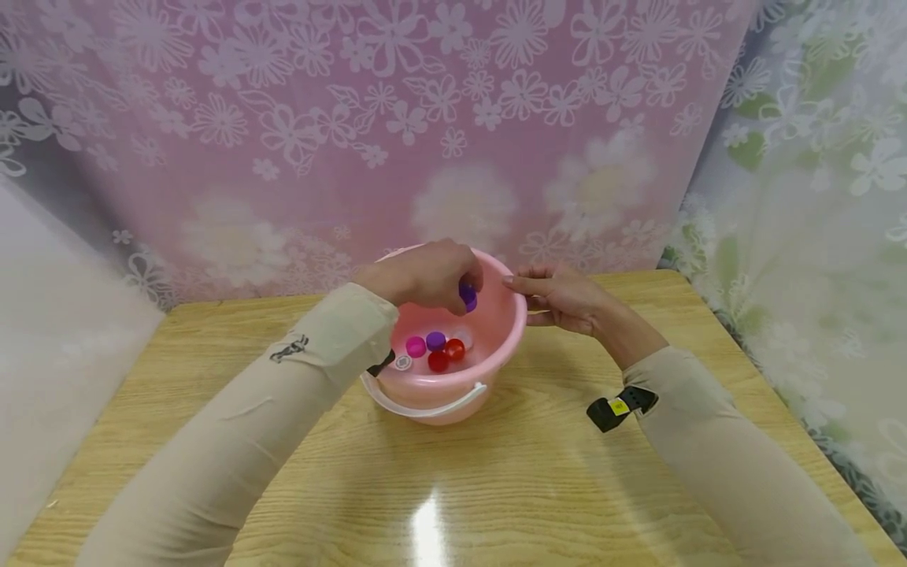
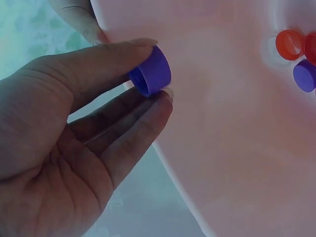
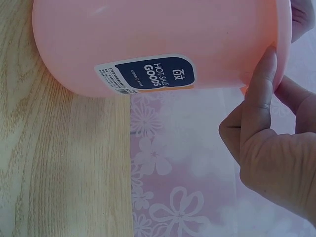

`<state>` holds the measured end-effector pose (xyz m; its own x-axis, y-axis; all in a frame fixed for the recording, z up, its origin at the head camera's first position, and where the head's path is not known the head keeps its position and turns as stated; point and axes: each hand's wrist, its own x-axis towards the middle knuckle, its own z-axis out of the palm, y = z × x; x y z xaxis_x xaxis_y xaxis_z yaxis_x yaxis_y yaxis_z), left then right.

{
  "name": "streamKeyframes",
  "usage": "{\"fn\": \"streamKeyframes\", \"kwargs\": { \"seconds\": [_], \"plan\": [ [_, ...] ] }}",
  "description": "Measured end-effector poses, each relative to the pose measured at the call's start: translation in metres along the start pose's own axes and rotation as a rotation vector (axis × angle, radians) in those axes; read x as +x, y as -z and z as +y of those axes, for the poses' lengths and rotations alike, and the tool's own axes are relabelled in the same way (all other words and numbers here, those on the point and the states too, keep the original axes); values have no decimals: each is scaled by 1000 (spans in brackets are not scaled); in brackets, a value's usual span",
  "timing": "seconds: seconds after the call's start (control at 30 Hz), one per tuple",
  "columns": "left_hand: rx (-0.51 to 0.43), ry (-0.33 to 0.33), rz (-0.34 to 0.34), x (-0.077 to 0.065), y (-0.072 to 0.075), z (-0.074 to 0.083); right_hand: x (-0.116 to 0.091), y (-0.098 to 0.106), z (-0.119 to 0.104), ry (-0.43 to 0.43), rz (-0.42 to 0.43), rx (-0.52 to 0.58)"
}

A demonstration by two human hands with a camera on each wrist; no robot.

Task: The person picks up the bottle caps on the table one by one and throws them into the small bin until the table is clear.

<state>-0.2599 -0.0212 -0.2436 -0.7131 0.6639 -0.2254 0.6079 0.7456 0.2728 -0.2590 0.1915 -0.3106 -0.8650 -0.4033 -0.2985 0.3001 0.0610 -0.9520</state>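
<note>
— Left hand: what's in it?
— Thumb and fingertips pinch a purple cap, held over the pink bucket on the table.
— And the right hand?
— Fingers nearly straight, resting against the bucket's rim, gripping nothing.

head: above, facing down, far | wrists: close on pink bucket, shared by all

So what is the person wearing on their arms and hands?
Long beige sleeves cover both arms down to the wrists. The left sleeve has a small dark mark near the cuff. A black strap with a yellow tag wraps the right wrist, and a black strap peeks out under the left wrist. Both hands are bare, with no gloves.
</note>
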Motion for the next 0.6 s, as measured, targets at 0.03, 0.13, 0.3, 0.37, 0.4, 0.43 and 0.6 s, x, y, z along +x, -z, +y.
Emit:
{"fn": "streamKeyframes", "kwargs": {
  "seconds": [0.03,0.13,0.3,0.37,0.4,0.43,0.6],
  "plan": [
    [3,0,0,0,0,0,0,0,1,0,-4,-1],
    [2,17,-3,-2,-1,-2,2,0,2,1,-10,-5],
    [-9,39,24,-11,3,-10,1,1,3,7,-9,-20],
    [-16,36,60,-18,6,-15,1,3,3,12,-6,-29],
    [-25,23,87,-21,7,-19,1,3,4,14,-6,-39],
    [-33,11,116,-24,8,-22,1,4,5,18,-3,-55],
    [-89,-24,274,-42,8,-40,0,11,12,48,31,-157]
  ]
}}
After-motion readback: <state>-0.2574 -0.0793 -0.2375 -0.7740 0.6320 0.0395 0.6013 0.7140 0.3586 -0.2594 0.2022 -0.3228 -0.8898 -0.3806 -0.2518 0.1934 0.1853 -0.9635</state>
